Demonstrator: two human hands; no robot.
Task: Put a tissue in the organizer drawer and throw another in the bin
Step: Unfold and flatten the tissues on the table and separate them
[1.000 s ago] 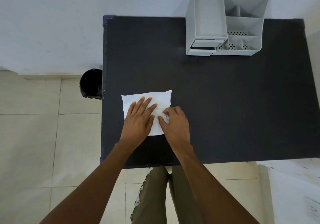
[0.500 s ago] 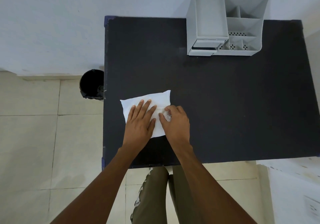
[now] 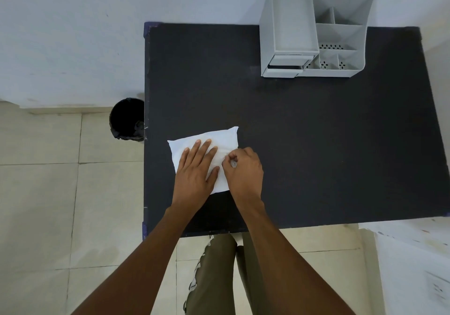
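A white tissue pack (image 3: 219, 139) lies flat on the black table (image 3: 316, 144), near the table's left edge and toward the front, turned slightly so its far right corner points up and away. The left hand (image 3: 194, 171) lies palm down on top of it with fingers spread and straight, pressing it to the table rather than gripping. The right hand (image 3: 243, 168) sits just beside the left, at the pack's right edge, with fingers curled in and the fingertips pinched together on a bit of white tissue at that edge; how much tissue is in the pinch cannot be told. Both forearms reach in from the bottom of the view, and the person's legs show below the table's front edge. At the far right of the table, well apart from the hands, stands a grey organizer (image 3: 314, 34) with several open compartments and a small drawer (image 3: 287, 62) at its lower left, pulled out a little. On the tiled floor, just beside the table's left edge, stands a black bin (image 3: 126, 120).
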